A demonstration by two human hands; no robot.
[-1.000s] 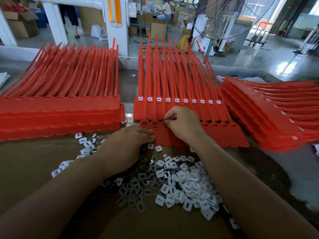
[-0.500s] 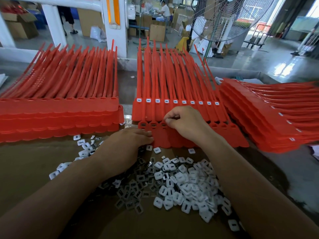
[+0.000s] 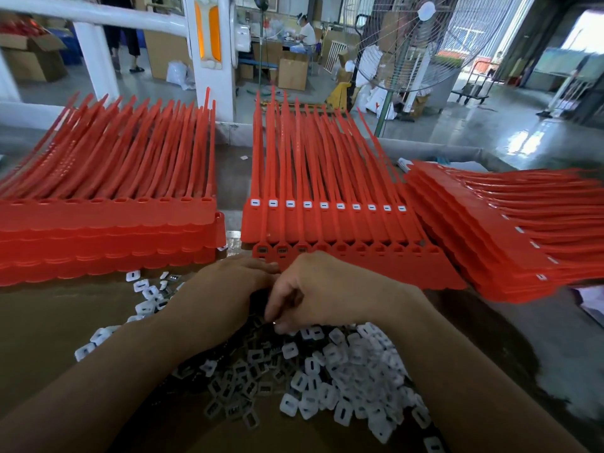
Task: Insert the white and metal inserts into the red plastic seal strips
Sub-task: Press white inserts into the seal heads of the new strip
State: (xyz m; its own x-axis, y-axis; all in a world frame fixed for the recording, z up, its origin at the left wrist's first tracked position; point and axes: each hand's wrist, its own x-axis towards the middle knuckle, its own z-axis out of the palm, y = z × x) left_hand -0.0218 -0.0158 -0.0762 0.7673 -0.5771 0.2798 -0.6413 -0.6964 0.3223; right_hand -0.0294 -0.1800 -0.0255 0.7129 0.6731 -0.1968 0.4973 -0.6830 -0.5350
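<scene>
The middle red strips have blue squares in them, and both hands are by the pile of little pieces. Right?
Not quite: the head view shows the squares in the middle red strips are white, not blue. The left hand and right hand are by the pile.

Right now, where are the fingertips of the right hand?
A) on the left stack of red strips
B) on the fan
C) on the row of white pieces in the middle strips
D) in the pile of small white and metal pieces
D: the right hand points its fingertips down into the pile of small pieces, on the near side of the middle red strips.
</scene>
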